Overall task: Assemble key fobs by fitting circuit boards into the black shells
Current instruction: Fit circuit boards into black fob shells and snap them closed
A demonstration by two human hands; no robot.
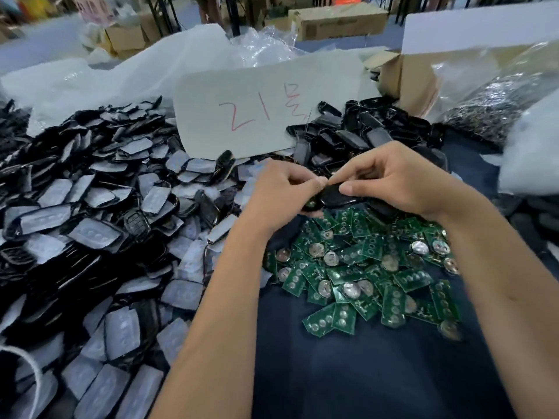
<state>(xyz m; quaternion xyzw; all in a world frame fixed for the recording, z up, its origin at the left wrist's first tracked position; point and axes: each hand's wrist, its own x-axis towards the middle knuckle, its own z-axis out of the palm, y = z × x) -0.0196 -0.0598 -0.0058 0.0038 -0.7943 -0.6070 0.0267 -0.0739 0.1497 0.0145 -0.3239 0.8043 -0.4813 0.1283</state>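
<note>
Head view looked down on both hands meeting above a dark blue tabletop (pixel 348 373). Left hand (pixel 281 195) and right hand (pixel 396 182) together gripped one black shell (pixel 334 197), held in the air just over the far edge of the circuit-board heap. Left fingers (pixel 305 182) were curled in and pinched the shell's left end; right fingers were curled over its top, with the thumb (pixel 352 188) pressed flat on the glossy upper face. Whether a board already sat inside that shell could not be told.

Below the hands lay a loose pile of green circuit boards (pixel 369 273), many carrying round silver coin cells. To the left spread a large heap of black shells with pale film on their faces (pixel 90 225). More plain black shells (pixel 363 131) were heaped behind the hands, beside a white card with red handwriting (pixel 263 107) propped upright. A cardboard box (pixel 405 80) stood at the far right.
</note>
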